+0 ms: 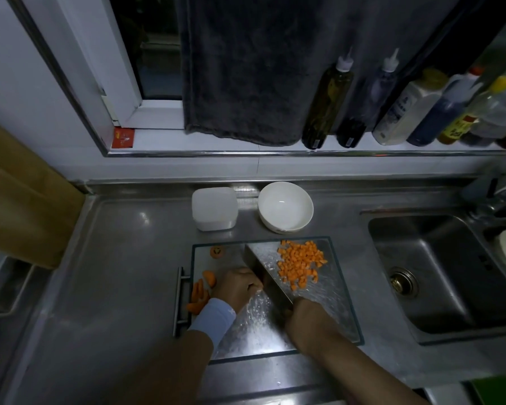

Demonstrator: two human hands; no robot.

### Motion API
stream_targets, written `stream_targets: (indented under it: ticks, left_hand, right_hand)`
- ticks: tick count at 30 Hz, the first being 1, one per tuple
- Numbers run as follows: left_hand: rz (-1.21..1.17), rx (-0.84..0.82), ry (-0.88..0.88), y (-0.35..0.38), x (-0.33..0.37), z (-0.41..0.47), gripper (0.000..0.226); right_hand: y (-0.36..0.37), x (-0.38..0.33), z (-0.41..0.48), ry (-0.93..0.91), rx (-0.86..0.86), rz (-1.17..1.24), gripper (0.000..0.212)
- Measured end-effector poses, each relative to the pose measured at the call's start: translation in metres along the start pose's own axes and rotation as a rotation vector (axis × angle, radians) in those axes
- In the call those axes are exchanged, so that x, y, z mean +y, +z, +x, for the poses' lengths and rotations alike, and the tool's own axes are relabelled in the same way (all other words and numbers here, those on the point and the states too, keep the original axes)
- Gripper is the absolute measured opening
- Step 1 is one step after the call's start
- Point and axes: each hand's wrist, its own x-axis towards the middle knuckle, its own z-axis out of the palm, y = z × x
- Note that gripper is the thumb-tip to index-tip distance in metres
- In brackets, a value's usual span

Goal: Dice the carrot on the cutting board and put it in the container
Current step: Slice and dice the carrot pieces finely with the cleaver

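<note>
view from above a steel kitchen counter in dim light. a glass board lies on it, just left of a sink.

a person's right hand is clamped round the handle of a cleaver, whose blade runs slantwise across the board, from near right to far left. the left hand rests on the board with its fingers curled and its knuckles against the blade's left face. whatever lies under those fingers is hidden, so it cannot be told whether they hold any carrot. a pale wristband sits on the left wrist.

right of the blade, on the far right part of the board, lies a loose heap of orange dice. left of the left hand, at the board's left edge, lie a few carrot strips with a rounded chunk just beyond them. a round carrot end sits alone near the far left corner.

beyond the board stand a white square container and, to its right, a white bowl (no carrot shows in either). on the sill above, a dark towel hangs, with a row of bottles to its right.
</note>
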Motion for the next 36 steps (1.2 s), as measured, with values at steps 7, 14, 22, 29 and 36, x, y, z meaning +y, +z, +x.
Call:
stream_targets:
  ticks: [7, 14, 22, 29, 36]
  left_hand:
    - [-0.011, -0.041, -0.073, -0.004, 0.003, -0.001, 0.016]
    - [0.055, -0.092, -0.238, -0.002, 0.015, 0.001, 0.015]
    - [-0.268, 0.070, -0.591, 0.013, 0.065, 0.030, 0.013]
    - [-0.330, 0.193, -0.808, -0.023, 0.039, 0.012, 0.019]
    - [-0.359, 0.421, -0.882, -0.075, 0.017, -0.026, 0.033]
  right_hand:
    - [0.008, -0.011, 0.020, -0.025, 0.007, -0.014, 0.028]
    - [-0.003, 0.004, 0.026, -0.011, 0.051, 0.013, 0.032]
    - [-0.025, 0.030, 0.026, -0.025, 0.079, 0.070, 0.031]
    - [-0.023, 0.017, 0.030, -0.088, 0.067, 0.092, 0.023]
    - [0.000, -0.002, 0.035, -0.167, -0.003, 0.069, 0.029]
